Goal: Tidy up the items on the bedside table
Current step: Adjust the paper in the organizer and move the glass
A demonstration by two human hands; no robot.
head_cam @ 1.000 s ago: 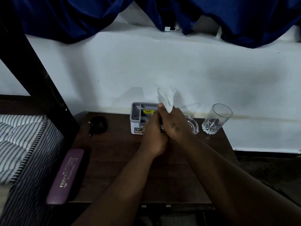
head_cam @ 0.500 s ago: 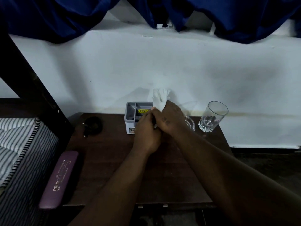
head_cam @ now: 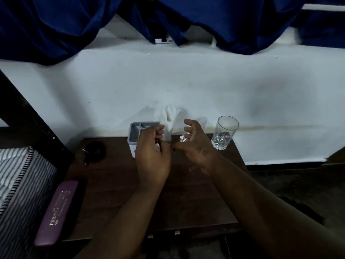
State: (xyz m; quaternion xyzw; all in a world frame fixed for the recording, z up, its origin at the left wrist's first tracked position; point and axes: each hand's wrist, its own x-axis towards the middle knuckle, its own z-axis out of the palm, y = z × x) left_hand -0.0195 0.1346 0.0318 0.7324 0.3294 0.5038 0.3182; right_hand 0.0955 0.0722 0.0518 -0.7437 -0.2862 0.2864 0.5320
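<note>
A white crumpled tissue [head_cam: 169,122] stands upright at the right end of a grey compartment organizer [head_cam: 134,132] at the back of the dark wooden bedside table [head_cam: 186,202]. My left hand [head_cam: 153,156] is closed around the tissue's lower part, and its fingers hide the base. My right hand [head_cam: 195,142] hovers just right of the tissue with fingers spread and nothing in it. A clear drinking glass [head_cam: 225,133] stands at the back right. A small clear glass dish [head_cam: 183,140] shows partly behind my right hand.
A black round item [head_cam: 95,150] lies at the table's back left. A purple case [head_cam: 56,212] with gold lettering rests on the striped mattress [head_cam: 16,176] at the left edge. The white wall runs behind, with blue curtains [head_cam: 56,25] above it. Dark floor lies to the right.
My right hand has let go of the tissue and opened, moving off to the right. My left hand has stayed at the tissue's base. The camera has tilted slightly.
</note>
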